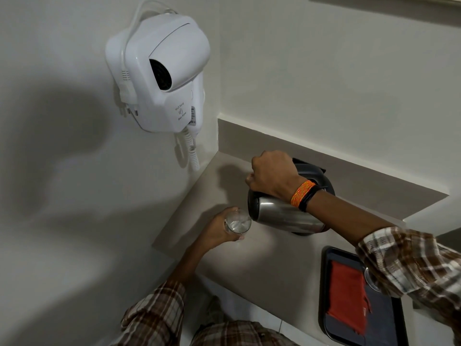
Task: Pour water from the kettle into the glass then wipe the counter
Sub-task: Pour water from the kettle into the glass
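- Right hand (272,174) is wrapped tight around the handle of the kettle (287,213). The handle itself is pretty much buried under the fist, so you can't see how the fingers sit on it.
- Kettle is steel with a black top, tipped well over toward the left, spout end right at the rim of the glass (238,224). Its far side and lid are mostly blocked by the wrist and the orange band (302,193) next to a black one.
- Left hand (219,229) is closed around the glass from the left and below, holding it just beside the kettle's spout. Can't tell whether the glass is resting on the worktop (272,265) or lifted a bit off it.
- There's something clear and shimmery inside the glass, looks like water, but the actual stream from the spout is too small to make out.
- A black base (310,167) pokes out behind the kettle near the back wall, only a corner visible.
- Lower right: dark tray (326,295) on the worktop with a red cloth (348,298) lying in it. The tray's right side is covered by the plaid sleeve (409,265) and the bottom is cut off by the frame.
- A bit of another clear glass thing (371,280) peeks out from under that sleeve on the tray, mostly hidden.
- White wall-mounted hair dryer (162,71) up left with a coiled cord; the small label text is barely readable.
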